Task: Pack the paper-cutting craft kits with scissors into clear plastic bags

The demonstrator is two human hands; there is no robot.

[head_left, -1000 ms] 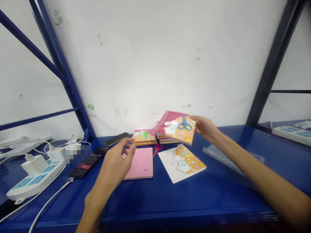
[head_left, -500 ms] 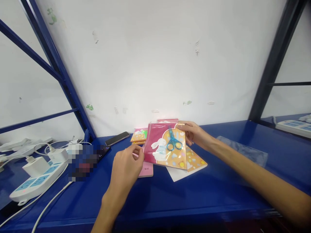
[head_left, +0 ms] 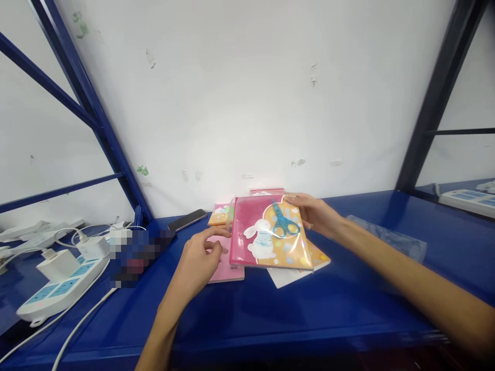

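A clear plastic packet holds a magenta and orange rabbit-print booklet (head_left: 253,211) and a pair of blue scissors (head_left: 285,221). My right hand (head_left: 315,214) grips its upper right corner, thumb on the front and the other fingers mostly hidden behind. The packet is tilted up toward me above the table. My left hand (head_left: 201,257) is beside its left edge, fingers bent and apart, index fingertip near the plastic; whether it touches I cannot tell. Below that hand lies a pink booklet (head_left: 226,273). Under the packet, a white sheet (head_left: 284,277) and an orange printed piece (head_left: 319,256) stick out.
More rabbit-print packs (head_left: 219,214) lie behind, near the wall. A black phone (head_left: 187,220) rests at the back left. White power strips with plugs and cables (head_left: 58,288) crowd the left side. An empty clear bag (head_left: 390,239) lies on the blue table (head_left: 309,319) at right.
The packet has shifted slightly right and turned a little. My left hand's fingers have parted from a pinch at its left edge and moved slightly left. My right hand keeps its grip.
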